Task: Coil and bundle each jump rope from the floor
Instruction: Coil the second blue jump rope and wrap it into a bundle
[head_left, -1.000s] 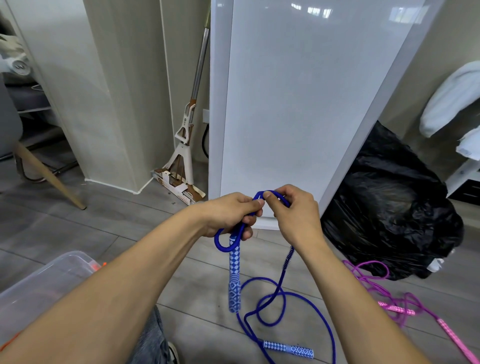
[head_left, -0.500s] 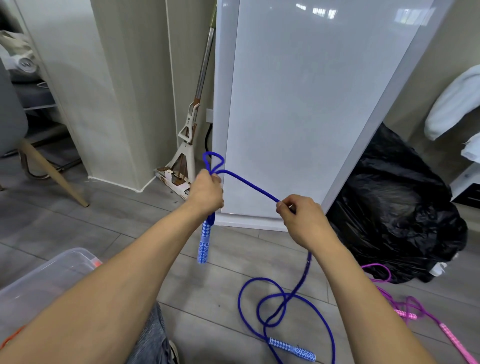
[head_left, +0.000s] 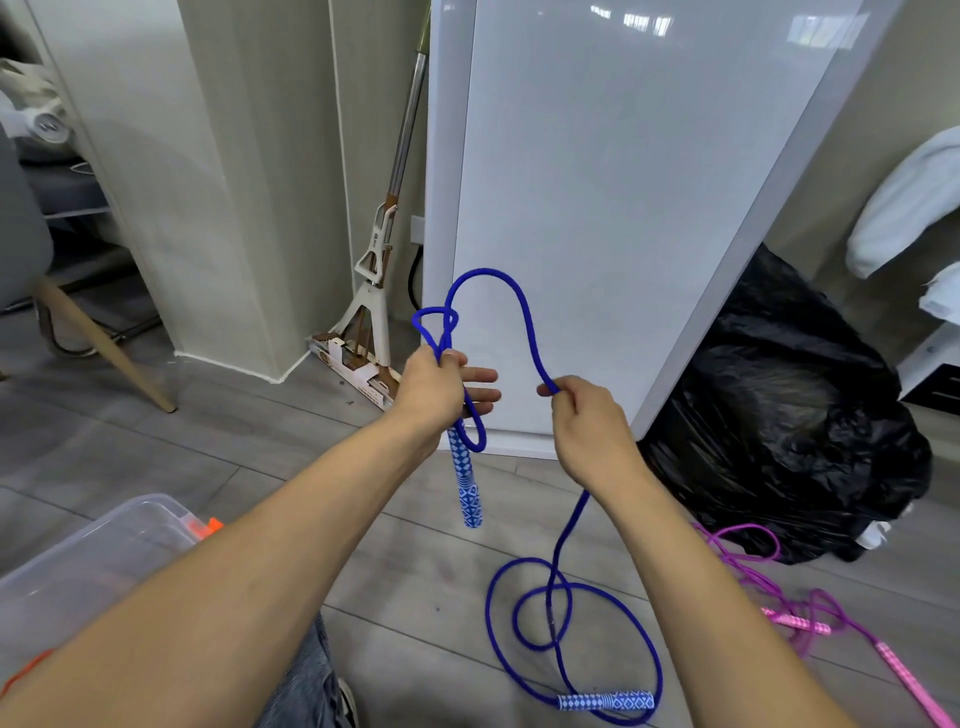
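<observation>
**Blue rope: coil at risk of slipping**

The blue jump rope (head_left: 524, 332) is held aloft in both hands. The left hand (head_left: 434, 387) is half open, fingers extended, with small loops and one handle (head_left: 466, 475) pinned only by the thumb. The right hand (head_left: 589, 421) is closed around the cord. The remainder lies looped on the floor (head_left: 156, 441). Judged risk: loops spill from the loose left grip; the floor crossings snag into a knot when drawn up.

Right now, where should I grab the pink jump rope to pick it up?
Probably by a handle. The pink jump rope lies tangled on the floor, but its nearest pink handle is stiff, straight and clear of the loops. Come from above, fingers across its middle, so the cord trails free.
</observation>
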